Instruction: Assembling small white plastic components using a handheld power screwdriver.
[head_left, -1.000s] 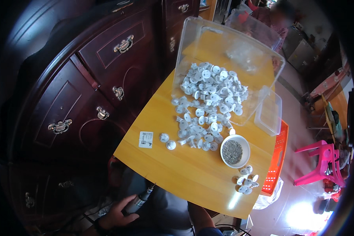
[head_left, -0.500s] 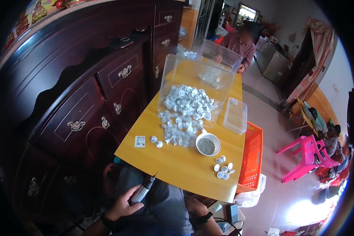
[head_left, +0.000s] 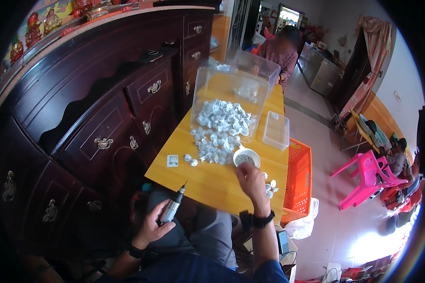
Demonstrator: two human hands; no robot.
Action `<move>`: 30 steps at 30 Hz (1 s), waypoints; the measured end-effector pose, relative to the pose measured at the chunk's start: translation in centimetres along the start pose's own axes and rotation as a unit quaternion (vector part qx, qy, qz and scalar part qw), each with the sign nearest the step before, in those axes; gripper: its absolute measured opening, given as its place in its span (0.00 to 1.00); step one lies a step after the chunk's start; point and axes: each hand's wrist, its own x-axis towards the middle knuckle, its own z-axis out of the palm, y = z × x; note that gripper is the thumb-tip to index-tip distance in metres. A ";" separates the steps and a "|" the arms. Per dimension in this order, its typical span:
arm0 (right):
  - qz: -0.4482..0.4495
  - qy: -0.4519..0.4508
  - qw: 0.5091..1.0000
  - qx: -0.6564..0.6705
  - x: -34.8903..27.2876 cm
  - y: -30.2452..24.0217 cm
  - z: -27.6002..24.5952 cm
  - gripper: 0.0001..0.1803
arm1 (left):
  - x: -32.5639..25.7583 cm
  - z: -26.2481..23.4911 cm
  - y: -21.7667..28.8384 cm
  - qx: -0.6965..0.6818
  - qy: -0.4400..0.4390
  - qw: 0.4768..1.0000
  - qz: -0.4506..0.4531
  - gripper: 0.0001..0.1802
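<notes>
My left hand (head_left: 156, 222) is wrapped round a grey pen-shaped electric screwdriver (head_left: 173, 205), its thin bit pointing up beside the table's near edge. Over the near rim of a white handled cup (head_left: 254, 155) is my right hand (head_left: 251, 181), fingers drawn together; what they pinch, if anything, is hidden. Small grey metal pieces (head_left: 243, 160), too tiny to name surely, fill the cup's bottom. Several round white plastic parts (head_left: 272, 184) lie partly behind my right hand. A big heap of similar white parts (head_left: 222, 118) spills from a tipped clear plastic bin (head_left: 231, 81).
On the yellow table (head_left: 193, 188) are a white label card (head_left: 173, 161) and a shallow clear tray (head_left: 276, 129). An orange crate (head_left: 298, 184) stands against its right side. Dark cabinets (head_left: 104, 118) line the left. Another person (head_left: 276, 54) is at the far end.
My right hand has risen from my lap to the white cup. The screwdriver in my left hand has stayed nearly in place. The whole view has shifted slightly.
</notes>
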 end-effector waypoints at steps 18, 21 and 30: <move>0.124 -0.160 0.929 -0.310 8.3 8.3 5.2 0.20 | -0.5 0.5 0.4 0.015 -0.012 1.000 -0.002 0.39; 0.124 -0.152 0.934 -0.300 8.3 8.7 5.1 0.19 | -0.4 0.7 0.2 0.040 -0.008 0.999 0.020 0.39; 0.097 -0.137 0.954 -0.247 8.1 7.7 4.1 0.16 | 0.1 1.0 0.0 0.046 0.009 0.998 0.033 0.39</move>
